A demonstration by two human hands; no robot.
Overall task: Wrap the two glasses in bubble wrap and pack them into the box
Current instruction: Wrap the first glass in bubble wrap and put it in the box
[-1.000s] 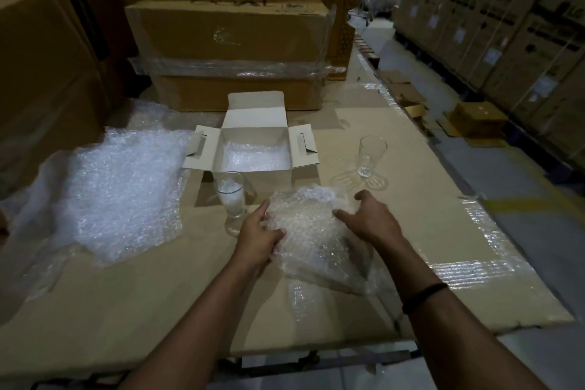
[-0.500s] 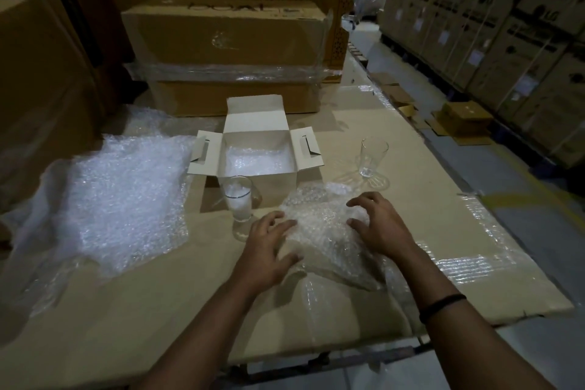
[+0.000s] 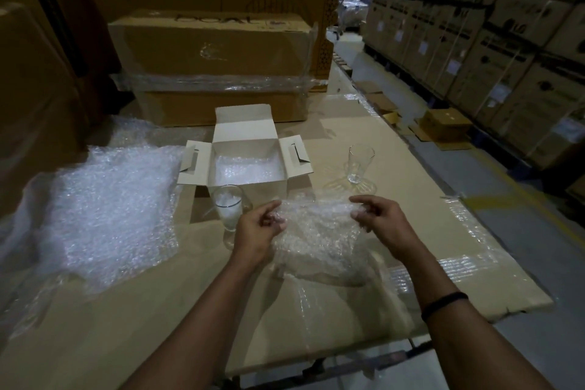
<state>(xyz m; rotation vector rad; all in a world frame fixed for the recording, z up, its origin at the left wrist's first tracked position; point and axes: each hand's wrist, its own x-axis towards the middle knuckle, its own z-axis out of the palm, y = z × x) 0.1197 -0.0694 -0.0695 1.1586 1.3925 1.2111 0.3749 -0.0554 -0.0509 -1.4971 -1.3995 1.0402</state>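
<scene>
While left hand (image 3: pixel 259 229) and right hand (image 3: pixel 381 222) each pinch the bubble wrap sheet (image 3: pixel 316 244) at its far edge, near glass (image 3: pixel 228 209) stands just beside the left knuckles. Risk: a swung sheet tips it. Beyond: far glass (image 3: pixel 359 165), box (image 3: pixel 250 165).

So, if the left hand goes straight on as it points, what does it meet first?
Probably the front wall of the white box; the near glass stands just beside the left hand, off that line. Depth is unclear.
</scene>
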